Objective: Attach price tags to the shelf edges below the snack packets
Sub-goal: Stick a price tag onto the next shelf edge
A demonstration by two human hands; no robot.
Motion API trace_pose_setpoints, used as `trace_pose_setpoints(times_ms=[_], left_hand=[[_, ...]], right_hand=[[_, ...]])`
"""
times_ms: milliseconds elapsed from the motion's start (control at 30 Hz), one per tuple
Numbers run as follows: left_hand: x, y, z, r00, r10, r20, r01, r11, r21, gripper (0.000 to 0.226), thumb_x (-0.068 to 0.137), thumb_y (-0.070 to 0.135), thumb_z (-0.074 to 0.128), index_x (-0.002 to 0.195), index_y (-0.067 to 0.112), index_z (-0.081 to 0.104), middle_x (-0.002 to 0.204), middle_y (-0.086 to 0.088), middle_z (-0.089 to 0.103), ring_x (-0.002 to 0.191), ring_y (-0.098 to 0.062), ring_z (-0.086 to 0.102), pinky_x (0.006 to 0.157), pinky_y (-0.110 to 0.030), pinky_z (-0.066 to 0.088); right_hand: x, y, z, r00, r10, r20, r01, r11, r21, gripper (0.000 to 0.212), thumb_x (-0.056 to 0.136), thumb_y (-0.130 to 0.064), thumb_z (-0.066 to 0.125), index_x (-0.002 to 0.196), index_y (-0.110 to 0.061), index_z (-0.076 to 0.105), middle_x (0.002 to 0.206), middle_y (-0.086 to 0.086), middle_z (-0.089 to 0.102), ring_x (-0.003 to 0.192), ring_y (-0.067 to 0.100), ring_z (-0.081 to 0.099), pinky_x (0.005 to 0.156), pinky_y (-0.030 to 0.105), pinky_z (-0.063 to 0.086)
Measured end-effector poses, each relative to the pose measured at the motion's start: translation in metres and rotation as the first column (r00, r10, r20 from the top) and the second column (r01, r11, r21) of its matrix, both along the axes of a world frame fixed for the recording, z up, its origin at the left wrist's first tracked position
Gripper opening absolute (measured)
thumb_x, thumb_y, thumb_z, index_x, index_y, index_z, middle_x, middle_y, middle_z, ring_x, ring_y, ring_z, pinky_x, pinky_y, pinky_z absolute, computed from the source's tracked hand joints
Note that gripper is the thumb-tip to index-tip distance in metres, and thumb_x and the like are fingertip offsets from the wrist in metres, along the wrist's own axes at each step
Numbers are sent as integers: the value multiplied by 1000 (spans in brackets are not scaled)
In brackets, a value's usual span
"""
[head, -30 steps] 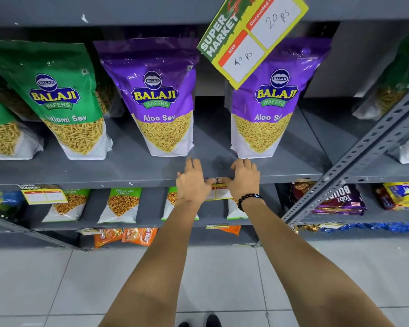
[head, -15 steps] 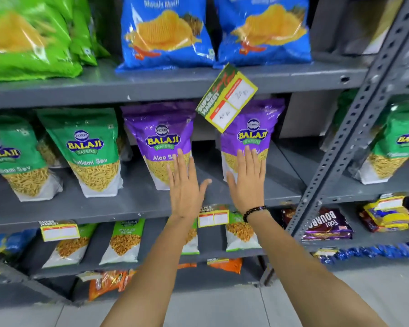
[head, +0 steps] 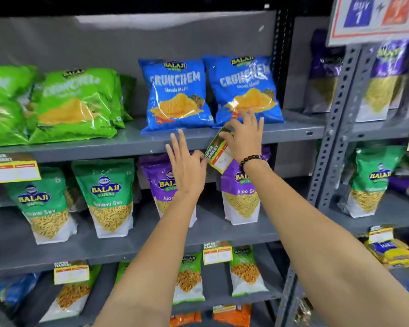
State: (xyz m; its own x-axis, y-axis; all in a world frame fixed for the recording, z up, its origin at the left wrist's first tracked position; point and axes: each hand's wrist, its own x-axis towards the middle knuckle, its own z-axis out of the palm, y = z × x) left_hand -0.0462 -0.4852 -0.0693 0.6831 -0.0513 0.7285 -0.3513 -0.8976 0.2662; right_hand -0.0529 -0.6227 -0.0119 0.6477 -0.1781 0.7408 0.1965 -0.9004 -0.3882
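The right hand (head: 244, 135), a beaded bracelet (head: 252, 159) at its wrist, pinches the upper end of a crooked price tag (head: 219, 153) between thumb and fingers, the other fingers splayed over the front lip of the upper shelf edge (head: 128, 147). The grip looks meant to level the tag against that edge. The left hand (head: 187, 165) is open, fingers spread and holding nothing, its thumb just touching the tag's lower left corner, probably to steady it. The tag hangs tilted from the shelf edge, below the two blue Crunchem packets (head: 177, 95) on that shelf, partly covering a purple Aloo Sev packet (head: 242, 192) beneath the edge. Further left along the same edge, a second tag (head: 14, 169) already sits flat, so this one appears unfinished.
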Motion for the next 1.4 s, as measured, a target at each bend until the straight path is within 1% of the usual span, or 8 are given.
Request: trace_pose_setpoints(times_ms=[133,267,433,633,700,800,1200,1400], left_hand=[[-6,0,6,995,-94,38,97,993,-66,17,90,17,56,80,6,65,153,-20,23,144,-37,7,119,-49,4],[-2,8,18,977,-195,86,205,971,-122,15,91,9,51,81,1,58,145,-21,38,141,-36,23,119,-47,7],[9,13,32,979,-204,-7,204,978,34,15,90,17,56,84,5,61,137,-13,49,129,-30,43,118,-45,21],[11,13,35,994,-93,56,88,992,89,16,89,20,56,89,5,62,133,-8,51,102,-28,60,78,-39,52],[9,13,41,996,-73,43,68,993,97,16,90,21,55,87,6,60,134,-6,49,89,-28,64,61,-37,48],[9,10,48,999,-45,17,43,993,109,17,91,22,53,87,7,59,136,-4,46,73,-29,64,53,-33,41],[11,5,52,1000,27,6,-27,991,130,18,91,23,50,94,7,58,135,-5,45,67,-28,62,51,-31,39],[11,2,53,999,40,-14,-38,993,110,19,87,23,53,97,7,54,128,-8,46,64,-29,60,52,-30,38]], right_hand=[[0,-7,5,997,78,-18,-77,996,51,14,82,-22,66,85,-8,65,130,12,51,135,31,30,115,53,0],[-5,-23,-9,985,159,65,-169,966,198,16,81,-19,67,73,-8,60,99,13,61,99,29,54,114,52,6],[-2,-31,-28,981,173,91,-192,942,275,15,79,-16,69,73,-4,62,106,13,60,112,26,50,116,46,2],[8,-22,-32,979,95,178,-146,943,299,17,77,-16,71,70,-3,63,100,15,58,105,25,50,116,49,4],[11,-20,-32,980,71,186,-127,942,311,19,78,-17,71,70,-3,62,95,14,58,100,25,50,117,50,6],[15,-19,-32,980,47,192,-107,943,315,20,78,-18,70,69,-4,60,92,13,56,95,24,49,116,50,7],[19,-15,-31,983,0,185,-64,939,337,21,80,-18,69,69,-6,56,91,12,54,95,25,48,116,47,4],[16,-14,-27,987,-40,154,-9,952,307,22,80,-23,68,69,-7,58,91,12,57,92,24,50,116,52,14]])
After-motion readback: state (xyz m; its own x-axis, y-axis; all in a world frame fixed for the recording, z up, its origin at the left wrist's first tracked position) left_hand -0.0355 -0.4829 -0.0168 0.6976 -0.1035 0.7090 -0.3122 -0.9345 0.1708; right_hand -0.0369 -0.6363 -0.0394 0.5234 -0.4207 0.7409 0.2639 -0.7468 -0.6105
